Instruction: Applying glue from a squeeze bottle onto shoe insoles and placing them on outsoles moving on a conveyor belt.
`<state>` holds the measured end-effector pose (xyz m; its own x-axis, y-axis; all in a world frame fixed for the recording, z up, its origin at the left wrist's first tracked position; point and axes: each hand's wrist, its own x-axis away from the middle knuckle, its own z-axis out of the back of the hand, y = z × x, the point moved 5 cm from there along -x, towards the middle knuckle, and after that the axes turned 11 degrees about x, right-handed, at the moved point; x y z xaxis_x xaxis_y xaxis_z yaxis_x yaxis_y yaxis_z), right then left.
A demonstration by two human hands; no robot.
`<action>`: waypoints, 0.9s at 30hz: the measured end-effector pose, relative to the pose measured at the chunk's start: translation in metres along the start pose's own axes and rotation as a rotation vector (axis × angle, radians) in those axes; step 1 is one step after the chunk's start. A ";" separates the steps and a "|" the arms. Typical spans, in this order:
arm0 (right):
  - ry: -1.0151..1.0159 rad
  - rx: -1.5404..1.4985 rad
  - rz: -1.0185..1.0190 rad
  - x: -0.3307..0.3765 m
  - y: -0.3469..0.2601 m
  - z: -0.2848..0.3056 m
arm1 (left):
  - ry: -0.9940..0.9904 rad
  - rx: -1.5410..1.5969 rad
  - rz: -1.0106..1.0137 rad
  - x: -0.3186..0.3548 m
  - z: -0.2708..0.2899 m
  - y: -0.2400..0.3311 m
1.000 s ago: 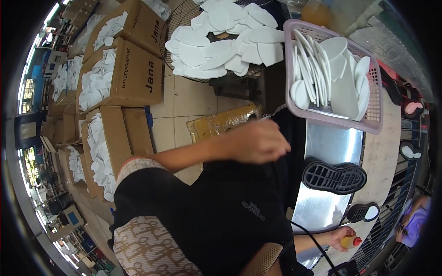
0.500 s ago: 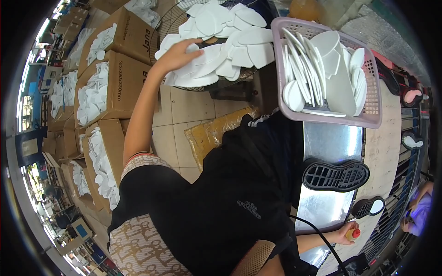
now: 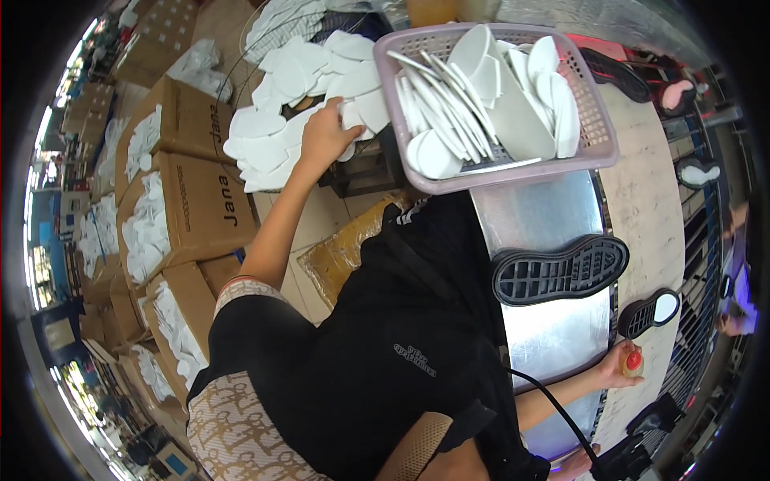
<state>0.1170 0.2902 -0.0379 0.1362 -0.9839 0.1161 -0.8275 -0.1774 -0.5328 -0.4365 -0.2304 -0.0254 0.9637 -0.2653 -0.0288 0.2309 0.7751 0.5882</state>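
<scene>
My left hand (image 3: pixel 325 140) reaches over a heap of flat white shoe-insert pieces (image 3: pixel 301 76) in a wire basket. Its fingers are apart and touch or hover just over the nearest pieces; I see nothing held. My right hand (image 3: pixel 616 367) is closed around a small bottle (image 3: pixel 634 363) with a red cap, over the pale belt. A large black shoe sole (image 3: pixel 560 270) lies tread up on the shiny metal plate (image 3: pixel 537 208). Beside my right hand, a smaller black sole (image 3: pixel 648 313) with a white oval pad rests on the belt.
A mauve plastic basket (image 3: pixel 605 156) full of white pieces stands at the metal plate's far end. Cardboard boxes (image 3: pixel 200 204) of similar pieces line the left. A taped yellow package (image 3: pixel 333 264) lies on the floor. Other soles (image 3: pixel 696 172) and a person's arm (image 3: pixel 736 325) are at right.
My left hand has moved right across the heap toward the mauve basket. My right hand still holds the bottle, its red cap tilted differently. The whole view has shifted.
</scene>
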 end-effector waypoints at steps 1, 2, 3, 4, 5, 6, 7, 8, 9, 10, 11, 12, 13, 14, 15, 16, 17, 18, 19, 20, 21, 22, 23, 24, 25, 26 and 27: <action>-0.047 -0.013 -0.050 -0.002 0.002 -0.001 | 0.046 0.028 0.062 0.003 0.002 -0.004; -0.079 -0.078 -0.091 0.003 0.007 -0.008 | 0.092 0.094 0.071 0.003 0.006 -0.007; -0.074 -0.081 -0.097 0.000 0.003 0.001 | 0.093 0.086 0.073 0.001 0.007 -0.009; -0.084 -0.103 -0.124 -0.008 -0.002 0.012 | 0.071 0.249 0.197 -0.001 0.008 -0.017; -0.095 -0.126 -0.159 -0.011 -0.002 0.015 | 0.054 0.412 0.324 -0.001 0.010 -0.026; -0.067 -0.133 -0.135 -0.013 -0.006 0.019 | 0.050 0.523 0.367 -0.004 0.010 -0.030; -0.050 -0.163 -0.120 -0.016 -0.014 0.024 | 0.052 0.672 0.315 -0.002 0.013 -0.012; -0.036 -0.158 -0.116 -0.018 -0.017 0.025 | 0.136 0.689 0.250 0.000 0.020 -0.007; -0.022 -0.153 -0.112 -0.021 -0.016 0.025 | 0.221 0.702 0.183 0.003 0.029 -0.004; -0.038 -0.171 -0.116 -0.020 -0.013 0.022 | 0.237 0.688 0.191 0.010 0.039 0.001; -0.035 -0.164 -0.125 -0.018 -0.011 0.019 | 0.239 0.688 0.202 0.016 0.045 0.009; -0.012 -0.128 -0.097 -0.016 -0.010 0.017 | 0.238 0.689 0.213 0.022 0.053 0.018; 0.007 -0.096 -0.067 -0.016 -0.010 0.016 | 0.268 0.623 0.133 0.028 0.068 0.028; 0.004 -0.093 -0.076 -0.018 -0.010 0.019 | 0.298 0.555 0.056 0.035 0.085 0.041; -0.012 -0.089 -0.080 -0.022 -0.012 0.025 | 0.437 0.662 -0.081 0.047 0.105 0.068; -0.031 -0.090 -0.090 -0.025 -0.008 0.028 | 0.583 0.760 -0.223 0.058 0.125 0.099; -0.036 -0.094 -0.111 -0.024 0.000 0.024 | 0.484 1.160 -0.595 0.061 0.135 0.136; -0.004 -0.078 -0.076 -0.021 0.003 0.020 | 0.345 1.536 -0.981 0.069 0.143 0.168; 0.027 -0.060 -0.031 -0.019 0.001 0.017 | 0.539 1.191 -0.535 0.079 0.139 0.180; 0.003 -0.066 -0.037 -0.027 -0.006 0.028 | 0.450 0.992 -0.720 0.091 0.134 0.211; 0.000 -0.062 -0.024 -0.033 -0.010 0.032 | 0.347 0.798 -0.893 0.099 0.115 0.245; 0.000 0.017 0.018 -0.036 -0.024 0.040 | 0.390 1.062 -1.142 0.105 0.081 0.279; 0.015 0.084 0.066 -0.030 -0.040 0.050 | -0.255 1.448 -0.818 0.115 0.034 0.313; 0.350 0.131 0.093 0.013 -0.006 -0.001 | -0.351 1.509 -0.785 0.129 0.011 0.333; -0.088 0.035 0.036 -0.025 -0.045 0.047 | -0.424 1.342 -0.879 0.137 -0.022 0.348; 0.104 0.117 0.051 -0.041 -0.048 0.077 | -0.468 1.235 -0.999 0.140 -0.053 0.360; -0.008 -0.011 0.037 -0.044 -0.036 0.081 | -0.703 1.129 -0.820 0.140 -0.089 0.359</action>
<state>0.1845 0.3380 -0.0916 0.1098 -0.9899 0.0893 -0.8380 -0.1405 -0.5273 -0.2073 0.0613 0.1098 0.3018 -0.8384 -0.4539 0.1155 -0.4405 0.8903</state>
